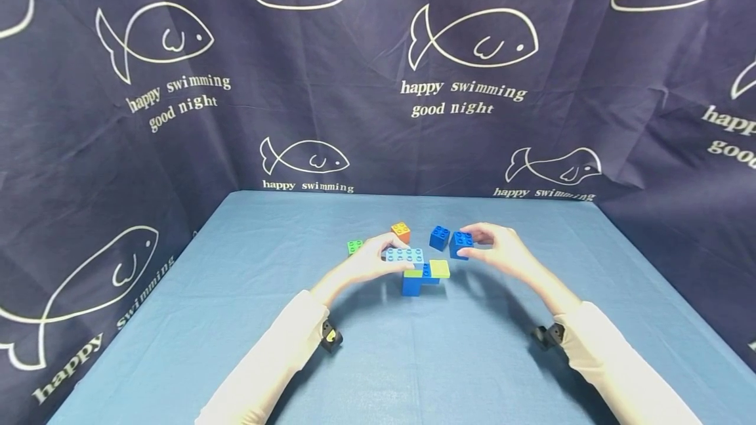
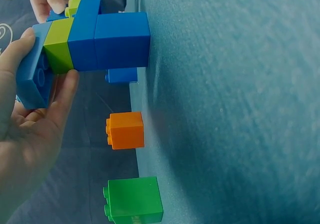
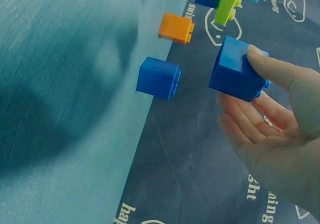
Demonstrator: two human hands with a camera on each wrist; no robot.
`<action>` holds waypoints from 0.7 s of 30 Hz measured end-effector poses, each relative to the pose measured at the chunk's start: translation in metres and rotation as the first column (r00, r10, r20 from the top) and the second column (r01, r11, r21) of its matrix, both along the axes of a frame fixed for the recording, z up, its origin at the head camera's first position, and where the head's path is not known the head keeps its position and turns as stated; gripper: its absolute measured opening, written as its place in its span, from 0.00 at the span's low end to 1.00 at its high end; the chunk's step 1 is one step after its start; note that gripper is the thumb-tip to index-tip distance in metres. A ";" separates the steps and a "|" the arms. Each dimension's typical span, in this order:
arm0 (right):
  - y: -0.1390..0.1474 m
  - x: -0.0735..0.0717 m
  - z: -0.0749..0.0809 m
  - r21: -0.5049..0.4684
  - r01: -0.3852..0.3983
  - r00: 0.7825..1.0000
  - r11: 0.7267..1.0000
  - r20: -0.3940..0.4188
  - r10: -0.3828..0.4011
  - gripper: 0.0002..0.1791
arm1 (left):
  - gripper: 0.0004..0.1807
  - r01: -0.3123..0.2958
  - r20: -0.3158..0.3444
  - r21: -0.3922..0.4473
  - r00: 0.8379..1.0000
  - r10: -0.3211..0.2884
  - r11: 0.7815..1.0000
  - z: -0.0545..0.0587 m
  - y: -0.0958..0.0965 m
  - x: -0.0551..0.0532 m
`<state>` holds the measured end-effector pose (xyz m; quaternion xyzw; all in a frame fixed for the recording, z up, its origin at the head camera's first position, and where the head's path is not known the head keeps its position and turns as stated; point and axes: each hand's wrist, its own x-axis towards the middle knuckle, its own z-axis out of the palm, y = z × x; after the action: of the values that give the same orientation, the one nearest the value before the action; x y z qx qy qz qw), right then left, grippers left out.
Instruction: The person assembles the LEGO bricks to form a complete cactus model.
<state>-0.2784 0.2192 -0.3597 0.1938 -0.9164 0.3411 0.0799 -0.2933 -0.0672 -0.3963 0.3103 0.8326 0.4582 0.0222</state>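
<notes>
- The assembly (image 1: pixel 411 285) is best kept steady, its light-blue top brick (image 1: pixel 407 254) pinched by the left hand (image 1: pixel 369 261).
- Right of the assembly, a blue brick (image 1: pixel 461 246) is pinched by the right hand (image 1: pixel 502 252); its studs are best left uncovered.

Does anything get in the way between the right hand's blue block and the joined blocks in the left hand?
Nothing visible: the gap is open between the blue block in the right hand and the joined blocks in the left hand. The loose blue block stands clear of it.
</notes>
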 end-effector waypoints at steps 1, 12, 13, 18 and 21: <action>-0.001 0.001 0.001 0.000 -0.001 1.000 1.000 0.001 0.001 0.27 | 0.17 0.000 0.000 0.001 1.000 0.000 1.000 0.000 0.000 0.000; -0.009 0.012 0.009 -0.003 -0.018 1.000 1.000 0.013 0.018 0.27 | 0.17 0.000 0.007 -0.002 1.000 0.001 1.000 0.000 0.000 -0.001; -0.009 0.012 0.009 -0.004 -0.020 1.000 1.000 0.017 0.020 0.27 | 0.17 -0.001 0.008 -0.001 1.000 0.001 1.000 0.000 0.000 -0.001; -0.011 0.016 0.008 -0.005 -0.035 0.999 0.999 0.028 0.035 0.26 | 0.17 0.000 0.002 0.003 1.000 0.000 1.000 0.000 0.000 0.000; -0.012 0.018 0.007 -0.001 -0.047 0.998 0.999 0.032 0.047 0.26 | 0.17 0.003 0.001 0.004 1.000 -0.003 1.000 -0.001 0.000 0.000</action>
<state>-0.2607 0.2070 -0.3529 0.2096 -0.9127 0.3461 0.0572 -0.2934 -0.0674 -0.3977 0.3113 0.8313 0.4599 0.0227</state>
